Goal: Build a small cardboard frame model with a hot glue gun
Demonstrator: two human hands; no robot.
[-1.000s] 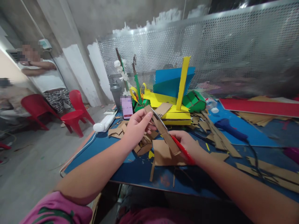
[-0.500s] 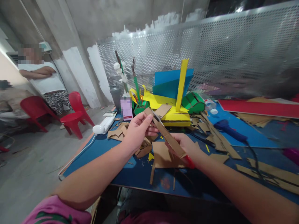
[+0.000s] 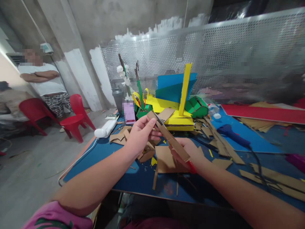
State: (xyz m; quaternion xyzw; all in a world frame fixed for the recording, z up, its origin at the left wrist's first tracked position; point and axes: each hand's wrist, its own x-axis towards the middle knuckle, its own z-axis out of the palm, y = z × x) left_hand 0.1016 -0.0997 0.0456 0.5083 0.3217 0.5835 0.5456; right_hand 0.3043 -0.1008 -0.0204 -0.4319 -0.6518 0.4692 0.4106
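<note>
My left hand (image 3: 144,130) pinches the upper end of a long brown cardboard strip (image 3: 175,143) between thumb and fingers, above the table. In my right hand (image 3: 187,148), behind the strip's lower end, is a pair of scissors with red handles (image 3: 191,167). A dark, shiny blade shows along the strip close to my left thumb. The strip hides most of the scissors and some fingers of my right hand. Below lies a square cardboard piece (image 3: 163,159) on the blue table (image 3: 100,171).
Yellow cardboard pieces (image 3: 176,122) with an upright yellow post stand behind my hands. To the right lie a blue glue gun (image 3: 233,135) with a cable and several cardboard strips. A white power strip (image 3: 106,127) is at left. Beyond it are red chairs (image 3: 76,119) and a standing person (image 3: 45,79).
Both hands keep hold of the strip and scissors in nearly the same place. The view has shifted slightly, and my right hand and the scissors have moved very little.
</note>
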